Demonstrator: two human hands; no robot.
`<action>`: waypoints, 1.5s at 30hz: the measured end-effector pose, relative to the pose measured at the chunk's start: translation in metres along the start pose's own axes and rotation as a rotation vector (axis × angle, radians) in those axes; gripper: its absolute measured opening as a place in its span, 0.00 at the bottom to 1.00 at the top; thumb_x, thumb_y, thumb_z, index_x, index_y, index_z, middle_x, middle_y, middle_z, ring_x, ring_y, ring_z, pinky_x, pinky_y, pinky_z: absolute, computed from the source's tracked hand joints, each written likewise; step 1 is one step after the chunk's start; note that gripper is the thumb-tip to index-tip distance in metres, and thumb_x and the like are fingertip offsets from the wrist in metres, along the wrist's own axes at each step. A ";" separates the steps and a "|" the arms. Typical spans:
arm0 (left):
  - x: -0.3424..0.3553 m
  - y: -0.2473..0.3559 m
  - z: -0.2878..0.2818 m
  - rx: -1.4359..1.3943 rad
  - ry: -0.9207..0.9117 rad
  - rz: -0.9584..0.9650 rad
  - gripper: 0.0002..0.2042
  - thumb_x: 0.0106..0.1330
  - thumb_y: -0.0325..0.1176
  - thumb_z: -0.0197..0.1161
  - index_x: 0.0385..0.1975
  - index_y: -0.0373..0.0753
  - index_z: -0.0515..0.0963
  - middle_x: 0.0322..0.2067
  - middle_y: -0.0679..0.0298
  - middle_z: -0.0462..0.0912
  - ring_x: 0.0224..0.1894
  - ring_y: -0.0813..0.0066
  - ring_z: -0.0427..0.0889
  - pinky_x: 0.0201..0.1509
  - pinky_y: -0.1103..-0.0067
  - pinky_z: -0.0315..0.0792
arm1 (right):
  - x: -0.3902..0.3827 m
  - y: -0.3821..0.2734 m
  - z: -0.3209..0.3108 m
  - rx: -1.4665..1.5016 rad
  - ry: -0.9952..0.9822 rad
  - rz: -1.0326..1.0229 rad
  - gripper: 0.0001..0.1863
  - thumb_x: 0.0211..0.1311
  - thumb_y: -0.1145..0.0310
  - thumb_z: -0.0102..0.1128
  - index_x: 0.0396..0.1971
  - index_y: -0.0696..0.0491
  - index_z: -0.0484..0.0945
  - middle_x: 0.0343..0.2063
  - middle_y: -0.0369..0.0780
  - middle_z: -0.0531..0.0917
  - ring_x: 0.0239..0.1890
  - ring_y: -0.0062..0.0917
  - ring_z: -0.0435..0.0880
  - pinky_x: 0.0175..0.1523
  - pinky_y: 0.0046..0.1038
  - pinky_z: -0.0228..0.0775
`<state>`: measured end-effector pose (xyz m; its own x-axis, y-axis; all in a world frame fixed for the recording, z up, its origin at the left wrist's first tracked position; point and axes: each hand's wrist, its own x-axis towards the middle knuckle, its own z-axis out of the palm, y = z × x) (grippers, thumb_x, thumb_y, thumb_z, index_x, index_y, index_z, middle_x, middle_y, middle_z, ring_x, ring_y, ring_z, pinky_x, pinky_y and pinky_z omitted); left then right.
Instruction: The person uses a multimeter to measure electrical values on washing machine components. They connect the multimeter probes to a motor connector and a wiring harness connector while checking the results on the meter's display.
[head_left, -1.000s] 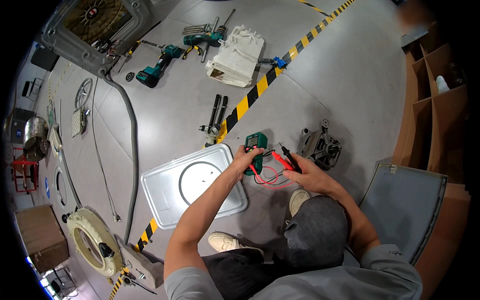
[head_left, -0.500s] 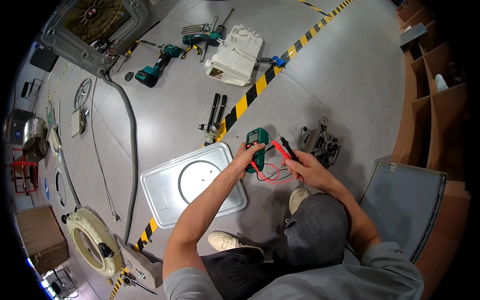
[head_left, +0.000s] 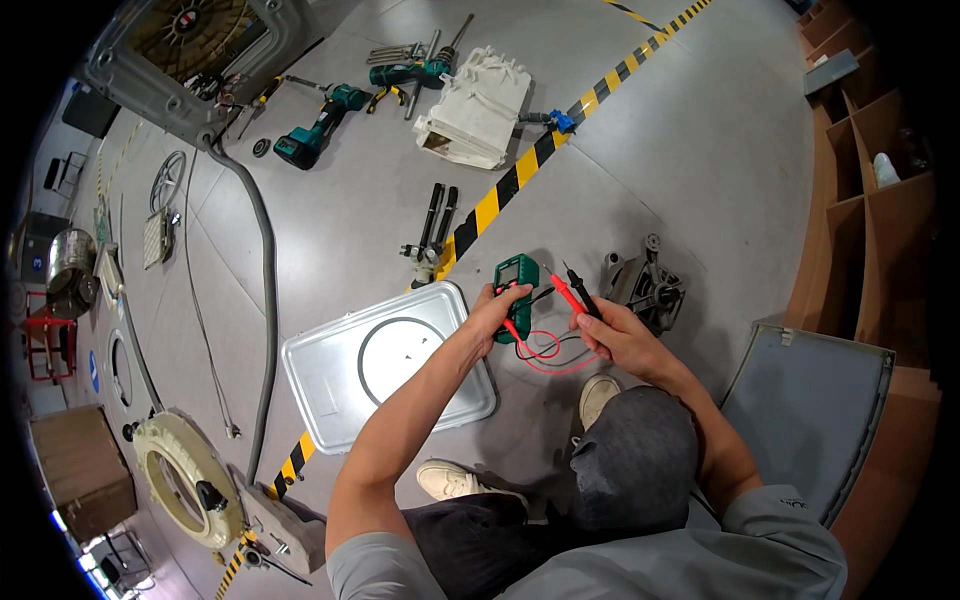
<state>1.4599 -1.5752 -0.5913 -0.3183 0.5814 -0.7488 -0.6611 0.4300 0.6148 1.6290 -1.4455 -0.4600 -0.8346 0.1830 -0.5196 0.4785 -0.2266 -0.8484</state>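
Observation:
My left hand (head_left: 493, 314) is closed round a green multimeter (head_left: 516, 272), its thumb lying on the front near the dial. In my right hand (head_left: 618, 335) are two test probes, one red (head_left: 566, 291) and one black (head_left: 581, 291), held side by side with their tips pointing up and to the left. Red and black leads (head_left: 545, 352) loop between the meter and the probes. Just beyond my right hand a dark metal motor (head_left: 650, 287) stands on the floor. Below my left forearm lies a silver metal panel (head_left: 325, 385) with a round raised ring and a few small pieces on it.
Two black-topped shock absorbers (head_left: 432, 230) lie by the yellow-black floor tape (head_left: 510, 190). Farther off are a white plastic housing (head_left: 470, 110), cordless drills (head_left: 320, 128) and a grey washing machine casing (head_left: 110, 75). A grey panel (head_left: 805, 410) leans near wooden shelves (head_left: 890, 230) on the right.
The two probes have shifted slightly in my right hand, and their tips now sit a little farther apart. My left hand keeps its hold on the multimeter.

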 end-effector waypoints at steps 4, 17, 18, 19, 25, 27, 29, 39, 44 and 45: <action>0.000 0.000 0.002 0.013 0.009 -0.020 0.32 0.52 0.47 0.69 0.50 0.34 0.63 0.37 0.61 0.75 0.35 0.75 0.77 0.35 0.76 0.76 | -0.001 0.002 -0.002 -0.008 0.010 0.003 0.11 0.69 0.61 0.47 0.38 0.53 0.73 0.20 0.27 0.68 0.22 0.10 0.62 0.26 0.15 0.54; 0.000 -0.012 -0.001 0.013 0.023 -0.003 0.32 0.50 0.47 0.70 0.47 0.33 0.63 0.34 0.62 0.74 0.30 0.76 0.77 0.30 0.78 0.77 | -0.003 0.002 0.002 -0.028 0.020 0.024 0.11 0.69 0.59 0.46 0.36 0.52 0.72 0.20 0.27 0.66 0.21 0.09 0.60 0.26 0.14 0.52; -0.001 -0.009 0.001 0.015 0.018 -0.014 0.32 0.51 0.47 0.70 0.48 0.34 0.63 0.34 0.62 0.74 0.31 0.77 0.77 0.30 0.78 0.77 | -0.003 -0.001 0.002 -0.030 0.020 0.008 0.11 0.70 0.59 0.46 0.36 0.51 0.72 0.20 0.27 0.65 0.21 0.08 0.59 0.25 0.13 0.51; -0.002 -0.007 0.003 0.016 0.014 -0.026 0.32 0.52 0.47 0.69 0.49 0.34 0.64 0.35 0.63 0.74 0.31 0.77 0.77 0.30 0.77 0.78 | -0.003 0.002 0.000 -0.022 0.016 -0.005 0.12 0.69 0.58 0.46 0.36 0.51 0.72 0.20 0.27 0.65 0.20 0.08 0.59 0.24 0.14 0.50; -0.002 -0.004 0.004 0.009 0.013 -0.013 0.32 0.52 0.48 0.70 0.50 0.35 0.65 0.36 0.62 0.75 0.33 0.76 0.78 0.31 0.77 0.78 | -0.005 -0.002 -0.001 0.029 0.056 0.029 0.10 0.69 0.62 0.48 0.34 0.53 0.72 0.19 0.27 0.65 0.20 0.09 0.60 0.24 0.15 0.51; -0.006 -0.001 0.005 -0.019 0.017 0.020 0.31 0.52 0.46 0.71 0.48 0.34 0.65 0.35 0.61 0.76 0.32 0.76 0.78 0.29 0.77 0.78 | -0.005 -0.003 -0.002 0.042 0.063 0.021 0.10 0.68 0.62 0.48 0.33 0.52 0.72 0.19 0.27 0.65 0.20 0.09 0.60 0.23 0.15 0.50; -0.006 -0.003 -0.001 -0.017 0.007 0.011 0.31 0.52 0.48 0.70 0.50 0.36 0.65 0.35 0.62 0.76 0.34 0.76 0.78 0.31 0.78 0.77 | -0.002 -0.002 0.002 0.062 0.071 0.016 0.10 0.68 0.62 0.49 0.32 0.52 0.72 0.18 0.26 0.65 0.19 0.08 0.59 0.22 0.15 0.49; -0.033 0.030 -0.006 -0.086 -0.029 0.054 0.31 0.53 0.47 0.69 0.51 0.36 0.65 0.37 0.63 0.75 0.33 0.77 0.77 0.31 0.80 0.75 | 0.004 -0.023 -0.006 0.156 0.247 -0.066 0.10 0.70 0.62 0.47 0.32 0.52 0.71 0.14 0.27 0.64 0.13 0.08 0.57 0.16 0.14 0.47; -0.098 0.086 -0.023 -0.262 -0.070 0.097 0.39 0.52 0.48 0.70 0.58 0.32 0.60 0.41 0.59 0.75 0.36 0.76 0.76 0.34 0.79 0.75 | -0.022 -0.098 0.008 0.127 0.245 -0.084 0.10 0.71 0.62 0.46 0.34 0.53 0.70 0.14 0.28 0.64 0.11 0.08 0.56 0.17 0.14 0.48; -0.116 0.097 -0.030 -0.284 -0.091 0.109 0.42 0.53 0.47 0.70 0.62 0.32 0.56 0.44 0.58 0.74 0.38 0.76 0.76 0.35 0.80 0.74 | -0.029 -0.115 0.013 0.106 0.236 -0.052 0.10 0.71 0.62 0.45 0.35 0.53 0.70 0.14 0.28 0.65 0.11 0.09 0.57 0.17 0.14 0.49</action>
<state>1.4123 -1.6221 -0.4520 -0.3440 0.6783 -0.6493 -0.7937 0.1594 0.5871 1.5947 -1.4373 -0.3462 -0.7647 0.4122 -0.4953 0.3948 -0.3077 -0.8657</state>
